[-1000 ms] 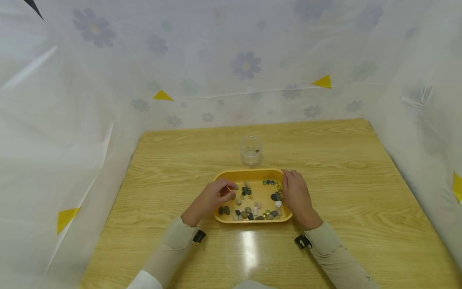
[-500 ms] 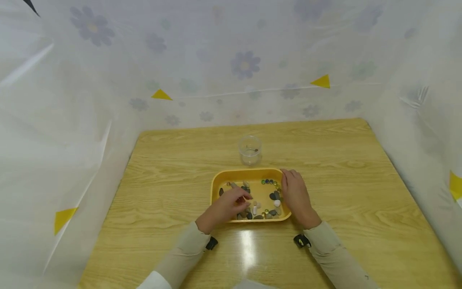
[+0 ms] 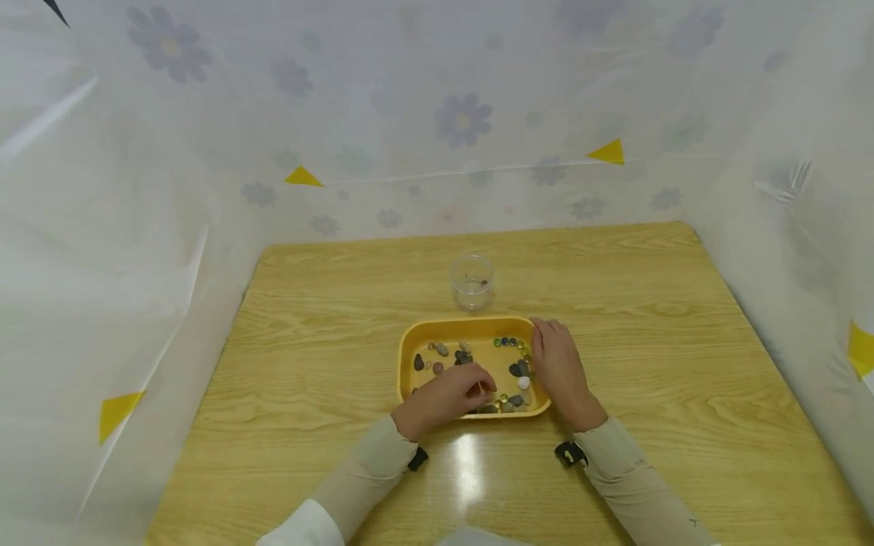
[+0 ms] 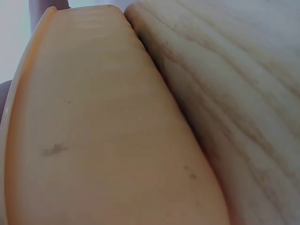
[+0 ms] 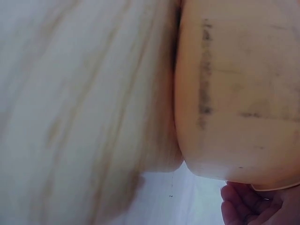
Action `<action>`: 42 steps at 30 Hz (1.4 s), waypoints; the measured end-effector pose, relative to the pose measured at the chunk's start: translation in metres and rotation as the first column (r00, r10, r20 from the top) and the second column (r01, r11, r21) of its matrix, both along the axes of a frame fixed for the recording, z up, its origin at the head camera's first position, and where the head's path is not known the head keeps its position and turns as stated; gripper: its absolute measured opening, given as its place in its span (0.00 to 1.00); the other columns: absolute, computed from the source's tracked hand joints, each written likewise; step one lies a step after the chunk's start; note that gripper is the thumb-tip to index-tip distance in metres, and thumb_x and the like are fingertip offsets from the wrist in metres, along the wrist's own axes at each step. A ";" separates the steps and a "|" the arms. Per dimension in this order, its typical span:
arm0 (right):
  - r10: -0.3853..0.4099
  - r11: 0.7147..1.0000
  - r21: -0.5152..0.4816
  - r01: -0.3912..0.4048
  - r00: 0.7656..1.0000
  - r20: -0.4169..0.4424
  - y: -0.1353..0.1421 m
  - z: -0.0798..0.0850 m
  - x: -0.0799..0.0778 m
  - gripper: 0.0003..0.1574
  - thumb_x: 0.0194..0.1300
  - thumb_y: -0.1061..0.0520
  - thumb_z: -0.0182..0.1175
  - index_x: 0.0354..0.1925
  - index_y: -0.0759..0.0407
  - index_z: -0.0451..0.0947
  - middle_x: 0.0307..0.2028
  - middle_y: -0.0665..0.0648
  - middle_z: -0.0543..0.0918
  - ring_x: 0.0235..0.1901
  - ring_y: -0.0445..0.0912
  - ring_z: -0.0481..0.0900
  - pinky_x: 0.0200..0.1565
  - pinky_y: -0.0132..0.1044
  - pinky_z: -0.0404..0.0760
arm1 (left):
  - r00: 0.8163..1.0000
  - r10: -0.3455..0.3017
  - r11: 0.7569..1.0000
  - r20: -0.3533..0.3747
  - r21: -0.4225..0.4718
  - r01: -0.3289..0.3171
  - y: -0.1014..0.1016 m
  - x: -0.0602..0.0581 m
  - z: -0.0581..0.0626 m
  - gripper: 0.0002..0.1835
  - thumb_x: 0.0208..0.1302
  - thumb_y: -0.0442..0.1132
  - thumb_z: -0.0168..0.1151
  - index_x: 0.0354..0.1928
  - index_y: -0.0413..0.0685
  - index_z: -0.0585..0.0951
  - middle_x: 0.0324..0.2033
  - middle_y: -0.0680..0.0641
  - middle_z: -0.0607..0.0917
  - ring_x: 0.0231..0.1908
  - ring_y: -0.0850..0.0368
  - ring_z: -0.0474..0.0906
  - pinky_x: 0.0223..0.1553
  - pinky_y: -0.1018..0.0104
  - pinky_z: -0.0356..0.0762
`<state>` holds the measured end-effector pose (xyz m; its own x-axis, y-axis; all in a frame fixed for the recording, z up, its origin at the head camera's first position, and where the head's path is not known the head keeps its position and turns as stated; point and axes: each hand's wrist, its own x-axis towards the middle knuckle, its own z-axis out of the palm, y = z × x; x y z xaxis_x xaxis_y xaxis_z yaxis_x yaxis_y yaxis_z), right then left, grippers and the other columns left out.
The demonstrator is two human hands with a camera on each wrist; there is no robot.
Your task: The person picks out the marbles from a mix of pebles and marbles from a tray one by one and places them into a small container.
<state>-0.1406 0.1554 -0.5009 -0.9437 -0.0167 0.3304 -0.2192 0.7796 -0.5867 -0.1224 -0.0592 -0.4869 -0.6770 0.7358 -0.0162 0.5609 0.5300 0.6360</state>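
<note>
A shallow yellow tray [image 3: 423, 331] holds several pebbles and glass beads. My left hand [image 3: 447, 394] reaches over its front wall, with thumb and fingers bent close together near the front middle. I cannot tell whether a stone is between the fingertips. Pebbles beneath that hand are hidden. My right hand [image 3: 563, 371] grips the tray's right rim; its curled fingers show at the rim in the right wrist view. Close to the right hand lie a white stone [image 3: 523, 383], dark pebbles [image 3: 515, 370] and a row of glass beads [image 3: 505, 342]. Tray walls fill much of both wrist views.
Behind the tray stands a clear round cup [image 3: 472, 284] with a small dark bit inside. The wooden table [image 3: 328, 318] is enclosed by pale plastic sheeting [image 3: 382, 114]. A whitish sheet edge [image 3: 478, 538] shows at the near side.
My left hand has moved rightward from the tray's left part to the front middle, uncovering pebbles on the left. The right hand stays on the rim.
</note>
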 end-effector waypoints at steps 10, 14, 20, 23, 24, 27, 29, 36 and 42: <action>0.000 1.000 0.009 0.000 1.000 0.014 0.001 -0.003 -0.002 0.17 0.72 0.59 0.46 0.51 0.66 0.75 0.40 0.60 0.77 0.42 0.53 0.74 0.44 0.47 0.75 | 0.996 -0.062 0.997 0.056 -0.043 0.064 0.009 -0.006 -0.001 0.05 0.63 0.43 0.61 0.37 0.52 0.82 0.29 0.63 0.80 0.29 0.76 0.73 0.33 0.81 0.71; 0.002 1.000 0.002 -0.002 1.000 0.027 0.001 -0.002 -0.001 0.18 0.72 0.59 0.45 0.52 0.67 0.74 0.40 0.61 0.77 0.42 0.54 0.74 0.45 0.48 0.75 | 0.996 -0.056 0.994 0.070 -0.086 0.062 0.013 -0.006 0.000 0.04 0.62 0.43 0.62 0.35 0.53 0.82 0.28 0.64 0.79 0.27 0.75 0.73 0.31 0.80 0.71; 0.000 1.000 -0.009 0.001 0.999 0.041 0.000 -0.002 -0.001 0.18 0.72 0.59 0.45 0.52 0.66 0.74 0.40 0.60 0.77 0.41 0.53 0.73 0.44 0.48 0.75 | 0.995 -0.098 0.985 0.022 -0.143 0.100 0.018 -0.007 0.002 0.04 0.62 0.43 0.62 0.32 0.53 0.82 0.26 0.63 0.79 0.27 0.73 0.72 0.33 0.79 0.70; 0.006 1.000 -0.016 -0.006 0.999 0.042 0.000 -0.002 -0.001 0.18 0.73 0.59 0.44 0.53 0.66 0.74 0.40 0.60 0.77 0.41 0.53 0.73 0.43 0.48 0.75 | 0.993 -0.116 0.977 -0.004 -0.182 0.114 0.020 -0.008 0.002 0.04 0.62 0.42 0.61 0.30 0.54 0.82 0.26 0.63 0.79 0.27 0.73 0.72 0.32 0.79 0.70; 0.006 1.000 -0.019 -0.005 0.999 0.043 0.000 -0.001 -0.001 0.18 0.73 0.58 0.45 0.53 0.66 0.74 0.40 0.60 0.77 0.41 0.53 0.73 0.43 0.48 0.76 | 0.993 -0.121 0.974 -0.006 -0.194 0.118 0.021 -0.008 0.002 0.04 0.63 0.43 0.61 0.30 0.55 0.82 0.26 0.63 0.79 0.26 0.73 0.71 0.31 0.80 0.70; 0.007 0.999 -0.036 -0.006 0.999 0.035 0.001 0.000 -0.001 0.18 0.73 0.59 0.45 0.52 0.67 0.74 0.40 0.60 0.77 0.41 0.53 0.73 0.42 0.48 0.76 | 0.991 -0.132 0.969 -0.002 -0.211 0.129 0.023 -0.009 0.002 0.04 0.63 0.42 0.61 0.30 0.55 0.82 0.26 0.63 0.79 0.25 0.73 0.71 0.30 0.80 0.69; 0.004 0.999 -0.045 -0.002 1.000 0.031 0.003 0.000 0.000 0.18 0.73 0.59 0.44 0.52 0.67 0.74 0.39 0.60 0.77 0.40 0.53 0.73 0.42 0.49 0.76 | 0.990 -0.139 0.966 -0.003 -0.221 0.135 0.025 -0.010 0.002 0.04 0.62 0.43 0.61 0.30 0.55 0.82 0.26 0.63 0.79 0.25 0.73 0.71 0.30 0.80 0.69; 0.002 0.999 -0.047 -0.001 0.999 0.032 0.004 -0.002 0.000 0.19 0.73 0.58 0.43 0.53 0.66 0.74 0.39 0.60 0.77 0.40 0.53 0.73 0.42 0.48 0.75 | 0.991 -0.135 0.956 -0.019 -0.266 0.125 0.030 -0.011 0.001 0.05 0.62 0.43 0.61 0.28 0.56 0.80 0.24 0.63 0.77 0.24 0.72 0.70 0.29 0.80 0.68; 0.013 0.998 -0.058 -0.011 0.999 0.032 0.002 -0.001 0.000 0.18 0.73 0.58 0.44 0.52 0.66 0.74 0.39 0.60 0.77 0.40 0.52 0.73 0.41 0.48 0.75 | 0.993 -0.120 0.947 0.000 -0.300 0.114 0.031 -0.009 0.005 0.06 0.62 0.43 0.62 0.28 0.55 0.80 0.23 0.63 0.77 0.24 0.71 0.71 0.28 0.79 0.68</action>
